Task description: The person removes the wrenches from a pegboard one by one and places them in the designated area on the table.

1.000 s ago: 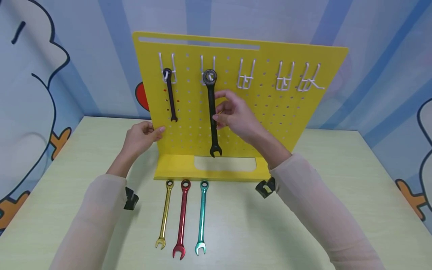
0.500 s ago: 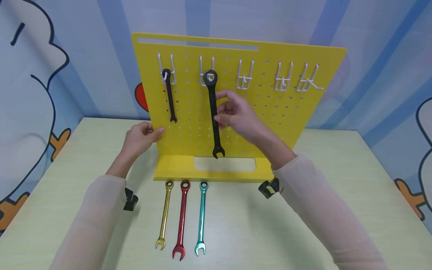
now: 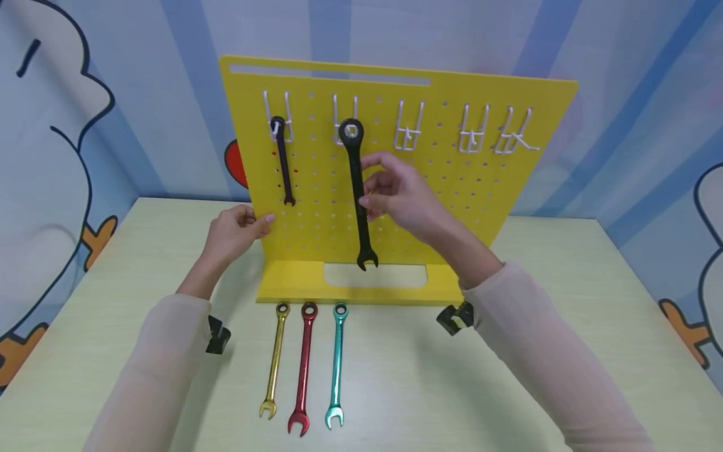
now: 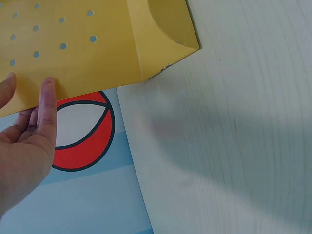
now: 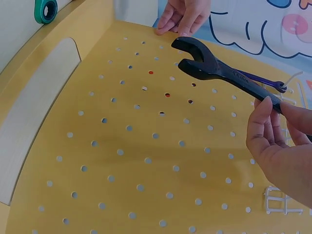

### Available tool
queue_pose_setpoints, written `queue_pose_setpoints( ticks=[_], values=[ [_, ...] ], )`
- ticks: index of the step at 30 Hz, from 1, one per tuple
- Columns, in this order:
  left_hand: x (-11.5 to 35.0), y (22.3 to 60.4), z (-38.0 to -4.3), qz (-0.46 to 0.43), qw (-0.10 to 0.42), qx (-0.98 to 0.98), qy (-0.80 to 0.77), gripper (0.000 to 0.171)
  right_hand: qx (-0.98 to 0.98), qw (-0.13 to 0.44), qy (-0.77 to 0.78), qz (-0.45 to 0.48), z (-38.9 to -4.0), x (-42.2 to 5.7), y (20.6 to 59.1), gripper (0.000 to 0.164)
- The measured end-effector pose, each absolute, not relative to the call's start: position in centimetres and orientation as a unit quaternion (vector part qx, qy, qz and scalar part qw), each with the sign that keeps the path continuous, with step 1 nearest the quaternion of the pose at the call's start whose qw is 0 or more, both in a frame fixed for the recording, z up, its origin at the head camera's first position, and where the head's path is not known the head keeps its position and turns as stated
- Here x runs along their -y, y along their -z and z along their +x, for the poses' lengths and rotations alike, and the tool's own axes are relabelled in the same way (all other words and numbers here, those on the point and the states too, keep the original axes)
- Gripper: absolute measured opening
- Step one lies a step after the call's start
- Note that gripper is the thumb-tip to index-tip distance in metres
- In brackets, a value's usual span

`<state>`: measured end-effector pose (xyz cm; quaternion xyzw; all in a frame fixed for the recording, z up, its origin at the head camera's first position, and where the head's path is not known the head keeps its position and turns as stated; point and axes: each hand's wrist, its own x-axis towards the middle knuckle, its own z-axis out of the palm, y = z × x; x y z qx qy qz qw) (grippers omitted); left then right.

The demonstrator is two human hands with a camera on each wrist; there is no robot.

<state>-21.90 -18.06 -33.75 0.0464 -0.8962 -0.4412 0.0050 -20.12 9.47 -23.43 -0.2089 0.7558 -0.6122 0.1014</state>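
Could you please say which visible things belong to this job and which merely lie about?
Likely job items:
Long black metal wrench, in the right hand
Yellow pegboard, held by the left hand
White wire hooks
Shorter black wrench
Gold metal wrench
Red metal wrench
Teal metal wrench

Likely incidental:
Striped blue backdrop
Black wrist attachments

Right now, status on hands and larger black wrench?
Left hand holding yellow pegboard edge. Right hand pinching larger black combination wrench, ring at second hook from left. No obstruction seen.
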Motion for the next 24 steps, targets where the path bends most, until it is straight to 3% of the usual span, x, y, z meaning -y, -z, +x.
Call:
queue_pose_setpoints(
  ticks=[24],
  values=[
    [18.1,34.2,-22.3,0.054,0.005,0.893,0.447,0.055,-0.755,0.106,0.605,-0.228,-19.0,-10.0,23.3,0.038]
  ],
)
